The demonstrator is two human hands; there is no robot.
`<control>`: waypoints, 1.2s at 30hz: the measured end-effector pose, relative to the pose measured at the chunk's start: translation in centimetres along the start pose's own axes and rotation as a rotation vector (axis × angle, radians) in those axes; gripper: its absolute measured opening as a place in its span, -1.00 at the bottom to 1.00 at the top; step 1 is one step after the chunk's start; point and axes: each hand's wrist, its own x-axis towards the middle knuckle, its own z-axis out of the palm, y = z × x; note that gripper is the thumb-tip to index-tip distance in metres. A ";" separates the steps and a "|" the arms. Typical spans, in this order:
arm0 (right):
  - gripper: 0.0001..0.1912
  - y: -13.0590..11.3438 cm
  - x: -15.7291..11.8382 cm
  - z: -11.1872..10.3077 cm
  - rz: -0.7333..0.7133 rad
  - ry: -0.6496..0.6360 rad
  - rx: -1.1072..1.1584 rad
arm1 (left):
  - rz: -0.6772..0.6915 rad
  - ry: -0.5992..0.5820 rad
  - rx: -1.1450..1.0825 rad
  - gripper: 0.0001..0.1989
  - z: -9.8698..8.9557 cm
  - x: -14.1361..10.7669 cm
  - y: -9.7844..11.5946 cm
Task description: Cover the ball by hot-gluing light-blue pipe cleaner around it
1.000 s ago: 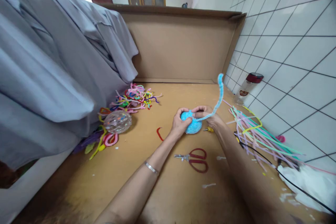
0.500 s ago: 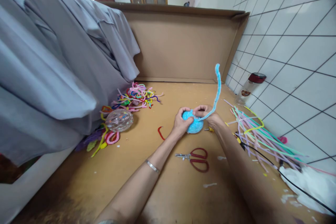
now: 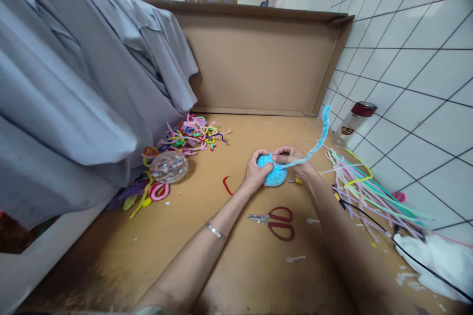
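Observation:
A round ball wrapped in blue pipe cleaner (image 3: 274, 177) is held above the table, with my left hand (image 3: 256, 170) wrapped round its left side, thumb across the front. At its upper right, my right hand (image 3: 293, 158) pinches the blue pipe cleaner (image 3: 320, 141) against the ball. The free end of that strand rises to the right and curves upward. Red-handled scissors (image 3: 275, 223) lie on the table below the ball. A short red pipe cleaner piece (image 3: 226, 185) is left of my left wrist. Behind my right wrist, a small yellow-ended tool (image 3: 296, 180) is partly hidden.
On the left sit a clear ball (image 3: 169, 167) and a tangle of coloured pipe cleaners (image 3: 192, 133). At right are long pastel pipe cleaners (image 3: 364, 187), a red-lidded jar (image 3: 353, 123), a black cable (image 3: 384, 231) and a white plastic bag (image 3: 436, 256). A cardboard panel (image 3: 254, 64) stands behind.
The free end of the blue pipe cleaner has swung right and lower. Both hands keep their hold on the ball and strand almost unchanged; the camera view has shifted slightly.

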 end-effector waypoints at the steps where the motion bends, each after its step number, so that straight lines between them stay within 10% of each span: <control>1: -0.58 0.0 -0.1 0.1 -0.002 0.008 0.005 | 0.009 -0.004 -0.003 -0.70 0.0 0.0 0.0; 13: -0.66 -0.3 -0.9 -0.2 -0.113 0.190 -0.026 | 0.048 -0.012 0.038 -0.80 -0.2 0.2 -0.3; 19: -0.74 -0.6 -4.8 -2.9 -0.165 0.436 -0.970 | 0.050 -0.006 0.040 -0.85 -0.3 0.2 -0.3; 23: -0.60 0.7 -8.4 -4.1 0.229 0.437 -1.539 | 0.012 0.005 0.031 -0.81 -0.3 0.0 0.0; 36: -0.52 3.7 -8.9 -6.5 0.296 0.530 -1.265 | 0.041 0.005 0.038 -0.79 -0.3 -0.1 -0.1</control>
